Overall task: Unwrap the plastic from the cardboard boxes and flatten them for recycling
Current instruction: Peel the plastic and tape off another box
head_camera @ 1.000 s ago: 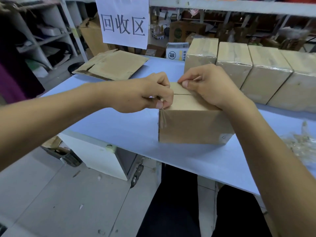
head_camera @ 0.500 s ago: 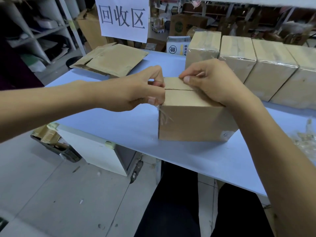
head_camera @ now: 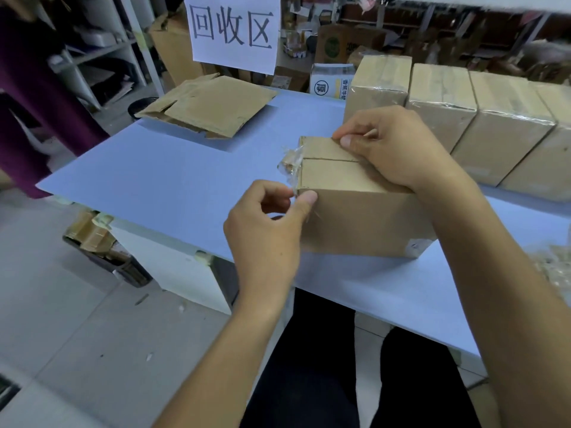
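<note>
A brown cardboard box stands on the blue table, its two top flaps closed with a seam between them. A crumpled strip of clear plastic hangs loose at the box's top left edge. My left hand is at the box's near left corner, thumb and fingers pinching the plastic there. My right hand lies on top of the box and pinches at the far top flap's edge.
Several plastic-wrapped boxes line the back right of the table. Flattened cardboard lies at the back left under a paper sign. Crumpled plastic sits at the right edge. Shelving and a floor bin stand to the left.
My left hand has moved from the top seam down and toward me to the near left corner. Clear plastic now hangs loose at the box's left edge. My right hand stays on top.
</note>
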